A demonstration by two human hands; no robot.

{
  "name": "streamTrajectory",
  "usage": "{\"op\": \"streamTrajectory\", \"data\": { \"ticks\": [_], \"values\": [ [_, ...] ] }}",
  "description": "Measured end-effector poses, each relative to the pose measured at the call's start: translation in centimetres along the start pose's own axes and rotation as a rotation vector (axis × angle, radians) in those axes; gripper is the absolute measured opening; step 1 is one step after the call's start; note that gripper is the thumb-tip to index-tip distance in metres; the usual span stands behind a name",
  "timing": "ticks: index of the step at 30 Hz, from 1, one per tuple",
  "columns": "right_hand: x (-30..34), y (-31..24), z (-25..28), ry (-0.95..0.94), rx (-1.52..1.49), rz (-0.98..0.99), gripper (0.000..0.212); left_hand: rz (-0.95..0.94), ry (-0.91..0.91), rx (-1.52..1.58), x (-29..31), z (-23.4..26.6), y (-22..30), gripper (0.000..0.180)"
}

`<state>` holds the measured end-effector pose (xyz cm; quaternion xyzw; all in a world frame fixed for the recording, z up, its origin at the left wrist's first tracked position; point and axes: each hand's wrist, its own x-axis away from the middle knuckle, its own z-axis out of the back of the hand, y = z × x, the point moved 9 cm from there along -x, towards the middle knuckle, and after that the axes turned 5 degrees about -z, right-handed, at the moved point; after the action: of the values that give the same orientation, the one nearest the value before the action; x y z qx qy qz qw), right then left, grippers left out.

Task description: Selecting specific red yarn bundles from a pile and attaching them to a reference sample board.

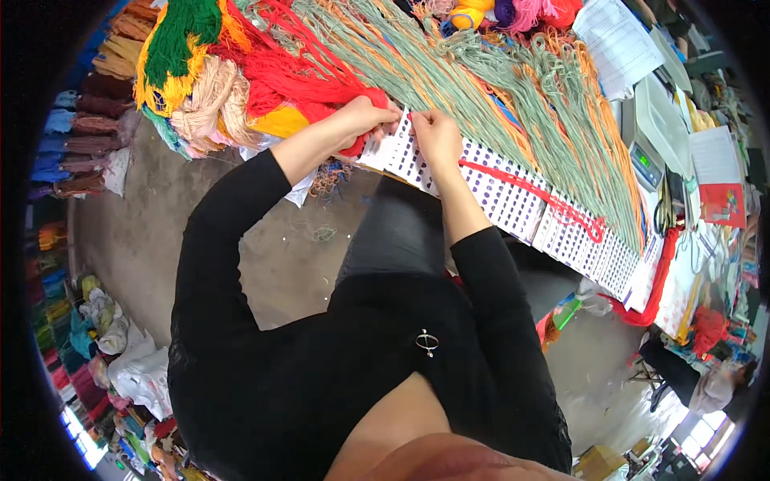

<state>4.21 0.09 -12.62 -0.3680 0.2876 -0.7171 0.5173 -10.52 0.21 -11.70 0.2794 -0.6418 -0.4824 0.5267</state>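
Observation:
My left hand (365, 119) is closed at the table's near edge, its fingertips at the tip of a white punched card (401, 150) with dark dots. Bright red yarn (297, 80) lies bunched behind and under that hand. Close by on the right, my right hand (437, 140) is pinched at the same card's upper end; any thread in its fingertips is too small to make out. A strand of red yarn (529, 188) runs rightward from my right wrist over a row of dotted white cards (505, 192). Long grey-green and orange threads (473, 88) lie behind the cards.
Green, yellow and beige skeins (210, 96) hang over the table's left end. A digital scale (646, 164) and paper sheets (618, 44) stand at the right. Stacked yarn (96, 132) lines the far left. Another person (710, 385) sits at the lower right.

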Motion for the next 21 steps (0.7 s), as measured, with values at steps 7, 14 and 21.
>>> {"op": "streamTrajectory", "data": {
  "ticks": [7, 14, 21],
  "values": [
    [-0.7, 0.3, -1.1, -0.197, -0.172, -0.075, 0.027, 0.035, -0.031, -0.082, -2.9, -0.3, -1.5, 0.016],
    [1.5, -1.4, 1.0, 0.053, 0.068, 0.144, 0.023, 0.127, -0.127, 0.414, -0.6, 4.2, 3.4, 0.016],
    [3.1, -2.0, 0.3, 0.119, 0.08, 0.235, 0.019, 0.11, -0.221, 0.153, -1.4, 3.1, 1.0, 0.009]
  ]
}}
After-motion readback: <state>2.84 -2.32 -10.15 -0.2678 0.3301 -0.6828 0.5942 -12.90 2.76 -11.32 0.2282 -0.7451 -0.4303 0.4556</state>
